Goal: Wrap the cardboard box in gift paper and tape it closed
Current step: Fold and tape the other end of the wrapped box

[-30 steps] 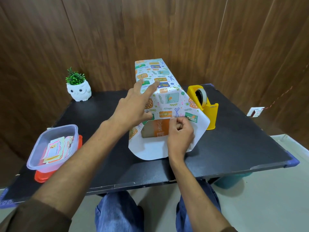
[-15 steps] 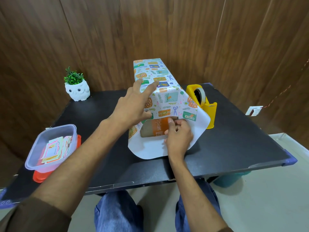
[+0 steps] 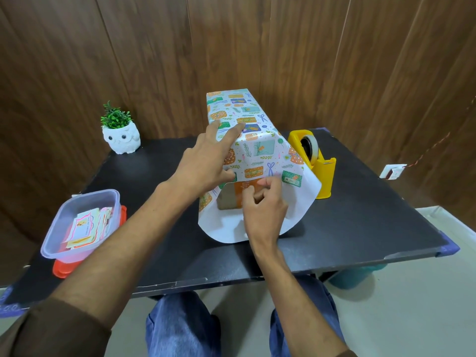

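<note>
My left hand lies flat, fingers straight and spread, pressing the gift paper onto the top of the cardboard box. My right hand has its fingertips curled, pinching the lower edge of the paper flap that hangs over the near end. The box lies lengthwise in the middle of the black table, running from near to far, and its brown and orange near end shows uncovered under the flap. White paper flares loose on the table around that end.

The paper looks thin and glossy, likely to slide on the cardboard and to crease or tear if tugged. I judge the flap is best held at its edge, near the middle, and drawn down evenly. The box looks stiff and light, so it may shift unless the flat hand bears down on it.

The yellow tape dispenser stands just right of the box, within reach for sealing.
</note>
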